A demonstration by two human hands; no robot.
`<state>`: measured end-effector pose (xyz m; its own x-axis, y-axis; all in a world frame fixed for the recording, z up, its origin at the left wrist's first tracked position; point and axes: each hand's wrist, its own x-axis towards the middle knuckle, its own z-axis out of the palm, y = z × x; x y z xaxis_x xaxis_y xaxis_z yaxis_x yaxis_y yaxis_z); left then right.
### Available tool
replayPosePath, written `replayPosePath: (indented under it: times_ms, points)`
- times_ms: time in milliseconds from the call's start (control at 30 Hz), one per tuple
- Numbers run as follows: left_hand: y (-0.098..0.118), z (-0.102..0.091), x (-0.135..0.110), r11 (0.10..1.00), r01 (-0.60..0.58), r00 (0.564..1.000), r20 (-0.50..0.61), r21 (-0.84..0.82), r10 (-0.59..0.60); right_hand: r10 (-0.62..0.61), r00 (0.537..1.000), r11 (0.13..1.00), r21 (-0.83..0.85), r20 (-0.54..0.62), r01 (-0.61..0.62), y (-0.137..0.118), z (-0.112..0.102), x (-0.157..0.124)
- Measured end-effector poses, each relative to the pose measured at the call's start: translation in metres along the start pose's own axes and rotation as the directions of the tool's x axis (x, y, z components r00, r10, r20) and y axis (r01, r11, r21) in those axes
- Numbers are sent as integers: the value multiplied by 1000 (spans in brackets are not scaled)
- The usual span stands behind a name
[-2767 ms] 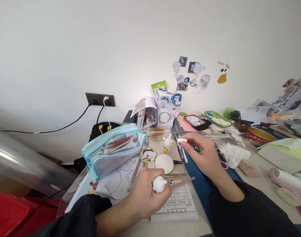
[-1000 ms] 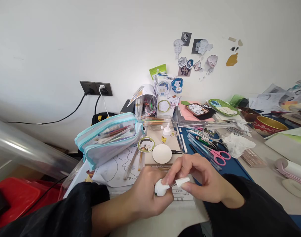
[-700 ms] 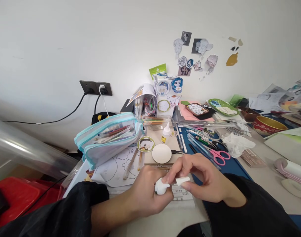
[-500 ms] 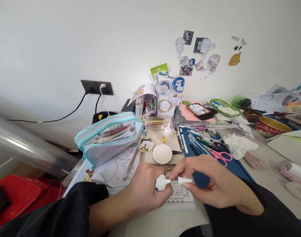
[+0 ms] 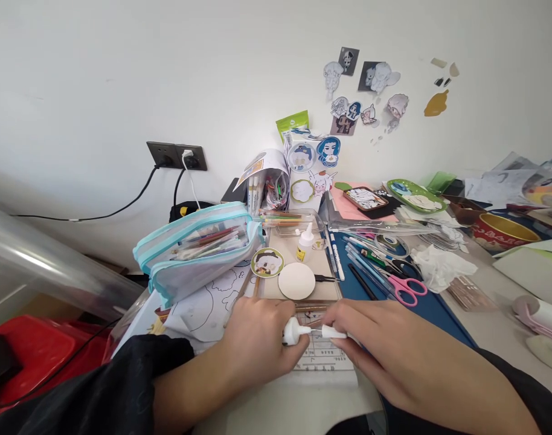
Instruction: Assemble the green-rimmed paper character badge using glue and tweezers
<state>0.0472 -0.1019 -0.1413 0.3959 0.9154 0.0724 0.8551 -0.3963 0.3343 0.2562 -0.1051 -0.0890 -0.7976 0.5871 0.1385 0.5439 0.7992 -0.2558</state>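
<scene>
My left hand [image 5: 264, 335] is closed round a white glue bottle [image 5: 294, 331], its narrow nozzle pointing right. Between the thumb and fingers of my right hand [image 5: 371, 338] is a small white cap [image 5: 334, 331], apart from the nozzle with a thin gap between them. Below both hands lies a printed sheet [image 5: 328, 359]. Just beyond them are a round white disc [image 5: 296, 281] and a round card with a cartoon figure [image 5: 267, 263]. A second glue bottle [image 5: 305, 244] with a yellow label stands upright behind the disc. Dark tweezers [image 5: 325, 278] lie at the disc's right.
At the left is a clear pencil case [image 5: 198, 248] with blue trim, full of pens. Pink scissors [image 5: 409, 287] and several pens lie on a blue mat [image 5: 446, 314] at the right, near crumpled tissue [image 5: 443, 266]. A red bowl [image 5: 502, 232] stands farther right.
My right hand has turned and its fingers have closed in more over the cap. Both hands and the cap have shifted slightly left in view. The bottle's nozzle and cap remain apart.
</scene>
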Motion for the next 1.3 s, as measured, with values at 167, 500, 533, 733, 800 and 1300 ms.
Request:
replayPosePath:
  times_ms: [167, 500, 533, 733, 800, 1300]
  points:
    - [-1, 1, -2, 1000, -2, 1000, -8, 28, 2, 3, 1000, 1000, 16, 26, -3, 4, 2, 5]
    - [-2, 4, -3, 1000, -9, 997, -75, -5, 8, -56, 990, 980, 181, -127, 78, 12, 36, 28]
    - [-1, 3, -2, 1000, -4, 996, -89, -9, 3, -42, 982, 970, 229, -187, 85, 13, 40, 30]
    - [1, -3, 0, 1000, 10, 988, -152, -14, -12, 98, 931, 917, 396, -352, 53, 7, 56, 39]
    - [1, -3, 0, 1000, 28, 983, -183, 7, -26, 178, 921, 889, 459, -346, 1, 3, 60, 42]
    - [-3, -13, 6, 997, 18, 1000, 9, -72, -17, -2, 945, 873, 460, -326, 160, 21, 57, 42]
